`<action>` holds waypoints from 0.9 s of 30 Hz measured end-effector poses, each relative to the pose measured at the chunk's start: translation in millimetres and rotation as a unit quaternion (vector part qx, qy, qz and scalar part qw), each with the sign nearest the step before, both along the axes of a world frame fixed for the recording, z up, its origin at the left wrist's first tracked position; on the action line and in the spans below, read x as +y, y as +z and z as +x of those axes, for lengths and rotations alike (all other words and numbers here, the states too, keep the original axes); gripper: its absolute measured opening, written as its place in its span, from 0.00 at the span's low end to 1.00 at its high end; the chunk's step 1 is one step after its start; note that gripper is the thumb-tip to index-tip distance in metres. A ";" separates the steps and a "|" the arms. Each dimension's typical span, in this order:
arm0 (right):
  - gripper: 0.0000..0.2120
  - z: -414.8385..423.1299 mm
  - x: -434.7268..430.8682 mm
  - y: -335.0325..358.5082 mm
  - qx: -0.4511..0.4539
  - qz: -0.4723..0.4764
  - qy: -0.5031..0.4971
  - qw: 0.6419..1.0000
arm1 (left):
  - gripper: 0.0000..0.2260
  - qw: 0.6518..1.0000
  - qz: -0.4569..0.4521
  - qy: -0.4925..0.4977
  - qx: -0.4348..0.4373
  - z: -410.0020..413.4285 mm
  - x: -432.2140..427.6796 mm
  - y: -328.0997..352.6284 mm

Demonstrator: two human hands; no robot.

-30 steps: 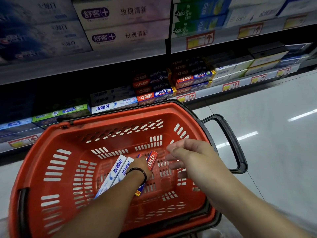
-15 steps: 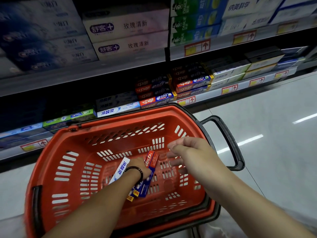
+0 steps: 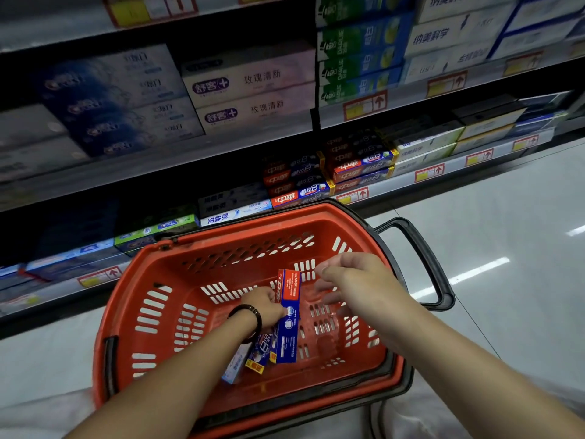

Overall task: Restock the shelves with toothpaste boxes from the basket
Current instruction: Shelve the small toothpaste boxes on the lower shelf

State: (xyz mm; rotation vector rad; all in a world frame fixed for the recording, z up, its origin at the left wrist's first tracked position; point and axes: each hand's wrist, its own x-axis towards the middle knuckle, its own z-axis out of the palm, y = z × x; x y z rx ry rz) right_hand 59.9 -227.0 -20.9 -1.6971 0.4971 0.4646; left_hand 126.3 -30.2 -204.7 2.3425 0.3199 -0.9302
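Head view, lower centre: left grip (image 3: 266, 307) clasps a bunch of toothpaste boxes (image 3: 287, 321) low inside red basket (image 3: 120, 289), right grip (image 3: 357, 283) hangs slack and empty just beside, bottom shelf (image 3: 395, 181) beyond holds matching stock (image 3: 294, 196); these boxes unshelved, seemingly the last load left.

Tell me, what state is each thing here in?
left hand, gripping the red-and-blue box.
red-and-blue box, tilted, inside the basket.
right hand, open, holding nothing.
basket, a few boxes inside.
basket handle, swung outward.
shelves, stocked with boxes.
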 end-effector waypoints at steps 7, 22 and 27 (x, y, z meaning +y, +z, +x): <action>0.06 -3.2 2.3 2.6 -0.001 -0.013 0.010 1.000 | 0.10 0.992 -0.085 0.090 0.029 -8.2 15.5 40.9; 0.08 -5.8 21.0 11.8 -0.052 -0.008 0.059 0.997 | 0.13 0.965 -0.210 0.153 0.013 -16.2 27.9 167.5; 0.14 -10.6 31.7 21.6 -0.082 -0.059 0.089 0.991 | 0.11 0.952 -0.247 0.182 -0.006 -25.2 28.8 200.7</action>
